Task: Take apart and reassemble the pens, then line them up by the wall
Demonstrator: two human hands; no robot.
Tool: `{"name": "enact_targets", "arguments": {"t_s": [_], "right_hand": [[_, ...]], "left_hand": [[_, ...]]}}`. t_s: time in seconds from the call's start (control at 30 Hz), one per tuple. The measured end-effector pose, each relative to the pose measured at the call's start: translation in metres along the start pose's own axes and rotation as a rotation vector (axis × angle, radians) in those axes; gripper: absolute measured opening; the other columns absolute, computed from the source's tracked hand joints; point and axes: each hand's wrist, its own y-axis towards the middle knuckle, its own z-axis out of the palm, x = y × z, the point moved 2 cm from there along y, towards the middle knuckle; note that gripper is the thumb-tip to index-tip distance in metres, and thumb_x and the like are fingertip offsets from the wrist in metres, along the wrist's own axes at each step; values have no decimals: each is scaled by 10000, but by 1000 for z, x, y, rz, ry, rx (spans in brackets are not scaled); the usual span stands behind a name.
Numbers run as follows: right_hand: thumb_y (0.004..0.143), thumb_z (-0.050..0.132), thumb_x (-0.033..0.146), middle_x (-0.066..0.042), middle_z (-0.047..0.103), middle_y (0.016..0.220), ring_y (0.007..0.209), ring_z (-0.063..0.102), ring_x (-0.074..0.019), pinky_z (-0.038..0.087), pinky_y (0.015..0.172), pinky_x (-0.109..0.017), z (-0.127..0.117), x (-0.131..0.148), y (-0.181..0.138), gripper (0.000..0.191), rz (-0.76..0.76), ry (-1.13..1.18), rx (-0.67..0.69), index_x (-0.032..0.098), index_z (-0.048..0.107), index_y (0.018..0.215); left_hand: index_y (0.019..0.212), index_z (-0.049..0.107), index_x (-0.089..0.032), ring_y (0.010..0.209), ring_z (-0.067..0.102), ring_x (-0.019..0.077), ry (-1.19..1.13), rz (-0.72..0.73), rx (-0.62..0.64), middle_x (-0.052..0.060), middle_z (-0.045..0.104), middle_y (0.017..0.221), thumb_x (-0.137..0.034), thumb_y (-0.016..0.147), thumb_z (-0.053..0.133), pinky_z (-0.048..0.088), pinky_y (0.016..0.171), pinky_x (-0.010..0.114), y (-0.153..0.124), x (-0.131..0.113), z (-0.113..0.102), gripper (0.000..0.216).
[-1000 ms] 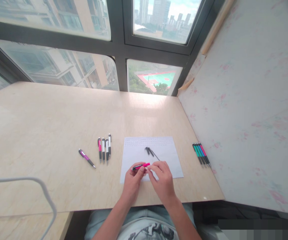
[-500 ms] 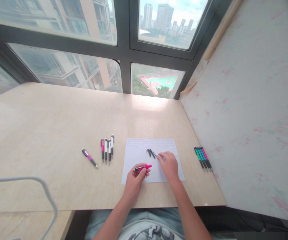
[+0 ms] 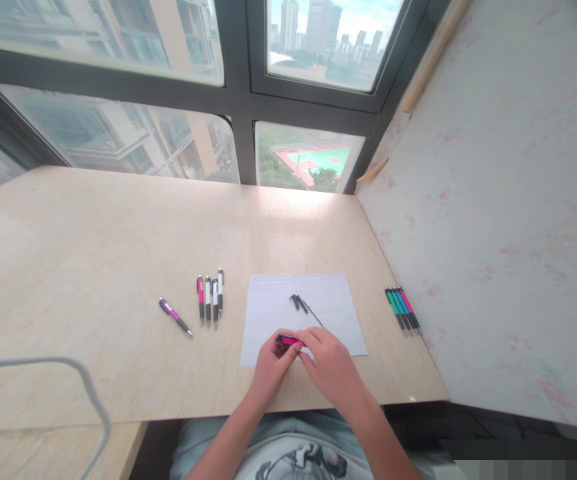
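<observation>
A pink and black pen (image 3: 287, 339) is pinched in the fingers of my left hand (image 3: 274, 365) over the near edge of a white sheet of paper (image 3: 273, 308). My right hand (image 3: 332, 363) is closed against the pen's right end, fingers curled; what it grips there is hidden. A few small black pen parts (image 3: 299, 303) and a thin refill lie on the sheet just beyond both hands.
Several pens (image 3: 209, 297) lie in a row left of the sheet, and a purple pen (image 3: 175, 316) lies further left. A bundle of green, blue and pink pens (image 3: 403, 309) lies by the wall. A white curved wire (image 3: 88, 387) crosses the lower left.
My right hand reached out to the black parts on the sheet, then came back to the pink pen. The left hand kept hold of the pen throughout.
</observation>
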Motion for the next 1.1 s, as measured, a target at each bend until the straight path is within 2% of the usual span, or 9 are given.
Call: {"name": "enact_targets", "arguments": {"t_s": [0.13,0.3,0.4,0.5,0.6,0.7,0.8,0.97,1.1], "right_hand": [[844,542,95,-56,686,984,912,634,-218,517,822,-376,1,-15,-2,311,85,211,-4,249,652,1090],[872,581,293,-98,714,970,920,676,-237,546,835,-411,7,-40,-8,195,342,740,-243,174,646,1012],[862,595,354,-118,714,997,970,666,-255,534,859,-432,12,-51,-11,237,393,848,-337,163,647,992],[841,603,388,-123,714,987,954,663,-260,543,789,-394,11,-64,-8,274,425,749,-384,158,656,979],[818,601,378,-107,713,916,835,655,-244,519,656,-339,5,-78,0,247,445,457,-410,167,673,924],[806,582,311,-75,702,823,721,612,-219,469,648,-336,1,-87,13,166,402,112,-390,187,682,853],[813,562,273,-59,689,802,714,584,-210,431,654,-321,3,-90,23,132,352,-97,-380,205,674,829],[844,549,321,-60,657,817,716,561,-199,402,637,-297,3,-86,23,168,325,-164,-395,203,663,877],[903,486,333,-22,591,698,606,502,-156,387,607,-273,3,-73,4,238,329,30,-429,183,618,775]], "left_hand": [[956,660,-184,754,613,192,-61,-17,28,39,685,799,-321,721,742,477,720,300,0,1,2,284],[999,660,-183,736,599,183,-106,-34,18,35,657,767,-347,718,745,474,703,296,1,-1,0,336],[976,665,-183,727,589,180,-101,-43,25,39,657,774,-365,726,737,470,689,292,1,-2,0,317],[971,669,-180,727,588,179,-100,-43,23,43,659,781,-367,729,736,467,688,290,1,-1,0,313],[974,671,-183,717,592,179,-103,-46,27,43,663,784,-367,733,733,469,687,293,0,0,0,309],[962,670,-182,718,597,181,-98,-53,34,49,668,787,-372,746,721,473,693,299,0,1,-1,292],[948,667,-180,723,596,183,-93,-72,36,51,671,787,-369,752,716,469,696,298,0,1,-1,276],[941,665,-180,716,588,174,-92,-72,45,51,677,785,-358,771,701,458,691,289,-1,-1,-1,249],[937,666,-175,706,583,165,-84,-59,55,59,685,794,-370,815,654,453,681,280,0,-1,-1,230]]}}
